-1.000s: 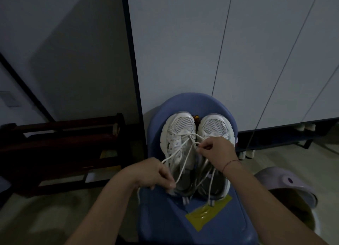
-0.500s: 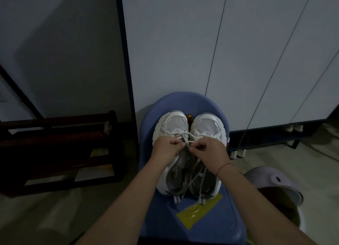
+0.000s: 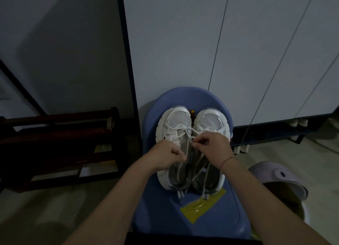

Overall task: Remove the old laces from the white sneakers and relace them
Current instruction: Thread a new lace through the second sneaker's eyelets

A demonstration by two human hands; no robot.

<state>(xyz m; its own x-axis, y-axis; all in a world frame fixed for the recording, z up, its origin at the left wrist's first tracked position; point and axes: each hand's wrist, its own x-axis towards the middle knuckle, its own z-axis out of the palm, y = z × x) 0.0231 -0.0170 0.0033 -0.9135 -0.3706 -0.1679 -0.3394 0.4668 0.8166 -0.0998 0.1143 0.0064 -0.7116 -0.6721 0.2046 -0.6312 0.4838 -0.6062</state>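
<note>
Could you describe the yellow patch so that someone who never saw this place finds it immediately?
Find the blue chair against the pale cabinet doors. Two white sneakers sit on its seat; just nearer than their heels lies the yellow patch, the only flat, glossy yellow thing on the blue.

Cabinet (image 3: 183, 52) close behind sneakers (image 3: 176, 123).

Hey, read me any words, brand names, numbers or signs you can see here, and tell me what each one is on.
None can be read. The white mesh sneakers show no legible brand, and the yellow tape patch on the blue plastic chair is blank.
</note>
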